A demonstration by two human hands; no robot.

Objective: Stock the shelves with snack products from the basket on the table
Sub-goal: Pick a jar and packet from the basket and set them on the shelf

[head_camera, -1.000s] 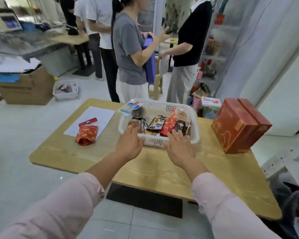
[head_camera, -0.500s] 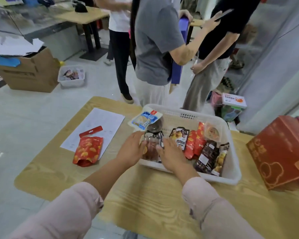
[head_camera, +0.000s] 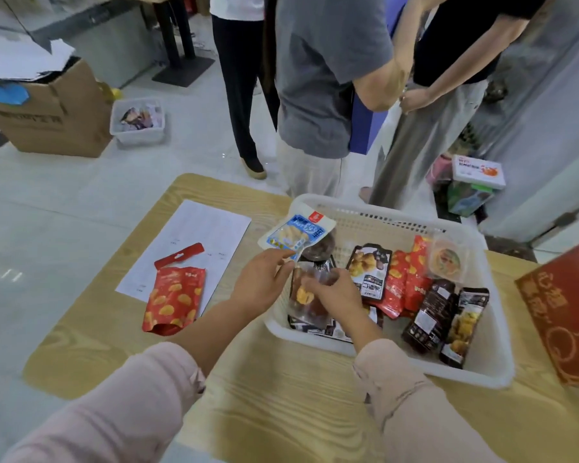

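White plastic basket (head_camera: 482,370) sits at 3 o'clock on surface (head_camera: 281,412). Left hand (head_camera: 261,282) pinches blue pack (head_camera: 295,230) at basket's 10 o'clock rim. Right hand (head_camera: 336,294) grips clear pouch (head_camera: 301,295) at its 8 o'clock corner. Judgement: lift both straight up, clear of neighbouring packs.

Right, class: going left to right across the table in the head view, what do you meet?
Red snack pouch lying on the paper sheet → white basket of snack packets → dark red box at far right.
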